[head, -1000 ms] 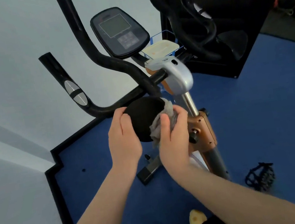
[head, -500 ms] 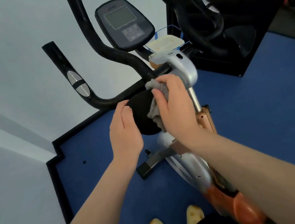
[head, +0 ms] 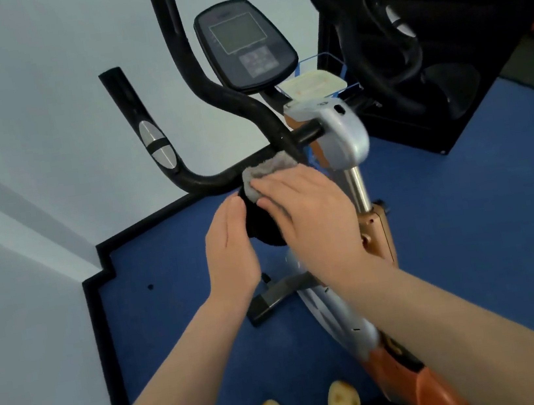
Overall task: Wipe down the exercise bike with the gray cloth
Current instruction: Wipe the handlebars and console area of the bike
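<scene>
The gray cloth (head: 268,174) lies bunched on the far edge of a round black pad (head: 262,227) mounted low on the exercise bike (head: 346,143), just below the black handlebar (head: 221,178). The right hand (head: 308,210) presses flat on the cloth with fingers extended and spread, palm down; it is a pressing hold, not a pinch. The left hand (head: 231,252) is open, fingers together, cupped against the near left edge of the pad and bracing it.

Handling judgement: the cloth appears soft, light and limp. It folds under the palm and likely slides or rolls up if pressure drops. Hold it as a wad under the full palm, with fingertips over its leading edge. The pad appears padded and may turn or yield, so support from the opposite side is advisable. The bike frame appears rigid and heavy; 1 hand can lean on it safely. The console (head: 243,44) above appears more delicate; light pressure suits it.
</scene>
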Tool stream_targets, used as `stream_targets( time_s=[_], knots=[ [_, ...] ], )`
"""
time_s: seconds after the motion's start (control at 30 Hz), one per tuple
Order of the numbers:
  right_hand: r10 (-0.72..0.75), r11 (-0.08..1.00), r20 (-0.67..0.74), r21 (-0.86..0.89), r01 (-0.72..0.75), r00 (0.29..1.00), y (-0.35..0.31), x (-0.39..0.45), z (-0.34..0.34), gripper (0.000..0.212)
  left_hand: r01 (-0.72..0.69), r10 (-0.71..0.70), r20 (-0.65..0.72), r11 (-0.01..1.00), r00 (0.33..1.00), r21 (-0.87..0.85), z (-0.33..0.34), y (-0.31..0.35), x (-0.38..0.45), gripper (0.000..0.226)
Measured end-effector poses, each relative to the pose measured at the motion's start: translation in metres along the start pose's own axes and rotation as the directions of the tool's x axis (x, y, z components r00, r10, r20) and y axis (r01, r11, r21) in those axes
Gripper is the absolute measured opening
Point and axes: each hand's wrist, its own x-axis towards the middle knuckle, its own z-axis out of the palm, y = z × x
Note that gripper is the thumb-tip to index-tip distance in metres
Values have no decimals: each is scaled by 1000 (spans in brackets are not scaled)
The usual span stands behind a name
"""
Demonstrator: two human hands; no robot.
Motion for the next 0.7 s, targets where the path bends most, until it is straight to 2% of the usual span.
stream_targets(
  time_s=[0.1,0.2,0.27,0.43,0.53,0.6,0.7],
  knots=[
    [30,998,29,48,-31,999,-3,-3,-6,20,-11,13,64,1000,998,-20,-8,-1,0,41],
    [155,983,105,87,-164,982,-7,17,-5,26,-16,22,92,998,996,-59,-10,0,-4,46],
    [233,964,100,106,-243,967,-17,6,-4,25,-15,22,99,997,995,-72,-12,2,-7,50],
    [355,847,210,339,-409,911,-19,-10,-8,21,-20,25,145,999,989,-40,-16,0,-7,41],
    [367,804,209,420,-422,906,-26,0,-3,22,3,4,146,999,989,-44,-15,-2,-7,38],
    [332,831,198,401,-385,922,-30,-14,-4,24,18,-10,152,999,988,-51,-15,-4,-7,34],
    [261,850,253,398,-346,932,-19,-26,-16,24,-15,17,165,1000,986,-17,-18,-1,-6,35]
  ],
)
